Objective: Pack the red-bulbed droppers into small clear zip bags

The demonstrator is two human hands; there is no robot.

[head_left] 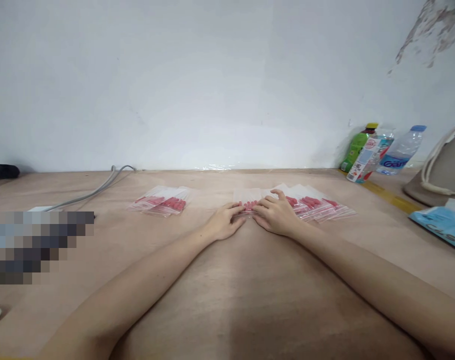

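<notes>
A clear zip bag (246, 195) with small red pieces inside lies flat in the middle of the table, its near edge towards me. At its left near corner is my left hand (224, 221), with thumb and fingers closed about the edge. My right hand (279, 216) grips the right near side; its index finger is raised and its other fingers cover part of the bag. Just right of that hand, several similar bags (310, 202) overlap in a fanned row. Another small group of filled bags (163, 201) rests to the left.
Bottles, one green (357, 147) and one clear with a blue cap (402, 150), stand by the wall at right beside a printed carton (369, 159). A blue packet (441, 225) and a beige bag (443, 170) sit at far right. A grey cable (96, 191) runs across the left.
</notes>
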